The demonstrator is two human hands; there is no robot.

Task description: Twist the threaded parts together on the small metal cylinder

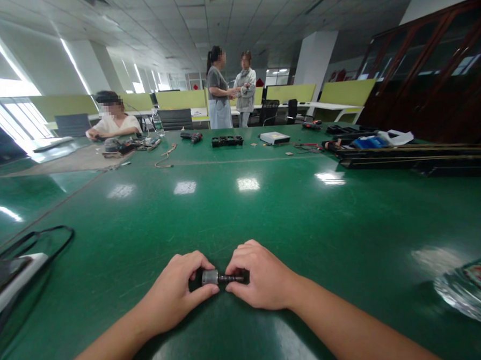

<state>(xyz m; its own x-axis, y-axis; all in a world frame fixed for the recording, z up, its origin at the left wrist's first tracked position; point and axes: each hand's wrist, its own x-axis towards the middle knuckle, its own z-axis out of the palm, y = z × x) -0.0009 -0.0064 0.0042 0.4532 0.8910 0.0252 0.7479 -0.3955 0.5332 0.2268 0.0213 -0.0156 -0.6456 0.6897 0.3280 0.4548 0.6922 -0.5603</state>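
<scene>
Low over the green table (242,217), right in front of me, is a small metal part (210,277) with a silver-grey cylinder on the left and a thin dark stepped shaft on the right. My left hand (179,285) curls round the cylinder end, forefinger above and thumb below. Round the shaft's far end is my right hand (262,278), its fingers and thumb also bent to either side. The part lies level between both hands, its two ends partly hidden by them. Its exact kind I cannot make out.
A glass dish (472,291) stands at right; a white-edged device (18,280) with black cable lies left. Farther back are a power drill (192,137), a black tray (227,141), a white box (274,138) and black bars (404,158). A person (114,119) sits beyond; two stand behind.
</scene>
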